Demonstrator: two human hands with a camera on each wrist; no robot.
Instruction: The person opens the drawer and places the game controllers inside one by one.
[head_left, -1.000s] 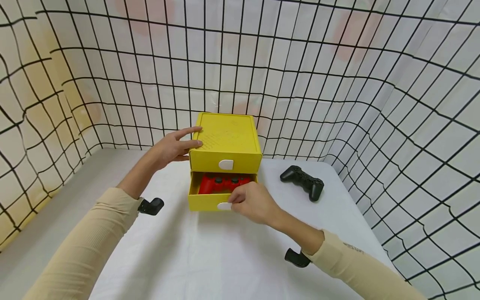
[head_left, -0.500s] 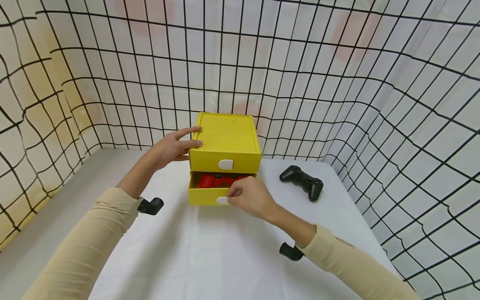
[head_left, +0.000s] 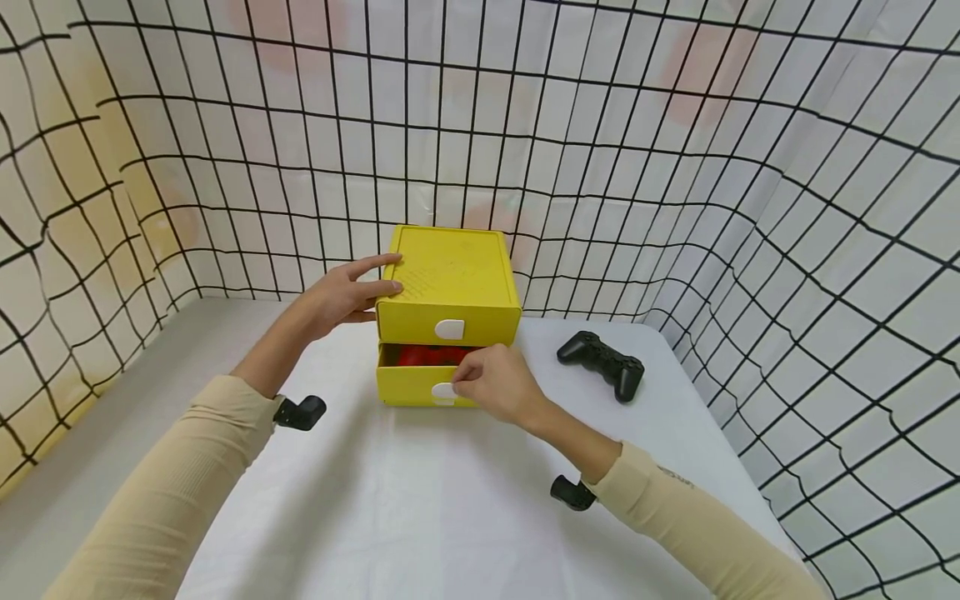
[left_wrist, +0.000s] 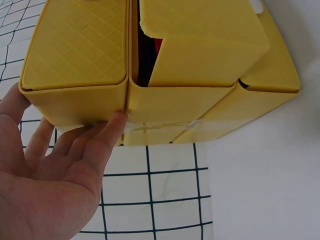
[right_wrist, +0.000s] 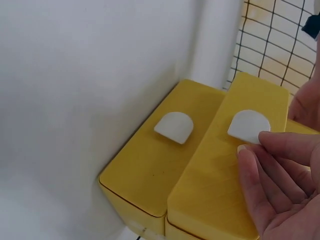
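A yellow drawer box (head_left: 457,262) with white tabs stands at the back of the white table. Its middle drawer (head_left: 405,385) is partly pulled out, and a red game controller (head_left: 423,356) shows inside. My right hand (head_left: 498,385) pinches that drawer's white tab (right_wrist: 250,125) between thumb and fingertips. On the box's left, my left hand (head_left: 337,296) has two fingertips over the top edge, and the left wrist view shows its extended fingers (left_wrist: 107,137) against the side wall. The upper drawer (head_left: 405,322) is closed; the lowest one (left_wrist: 275,70) is hidden in the head view.
A black game controller (head_left: 600,364) lies on the table (head_left: 420,517) to the right of the box. Black grid netting (head_left: 480,133) over white sheeting encloses the table at the back and both sides.
My right hand has pushed the middle drawer further into the box, so less of the red game controller shows. My left hand has stayed in place on the box.
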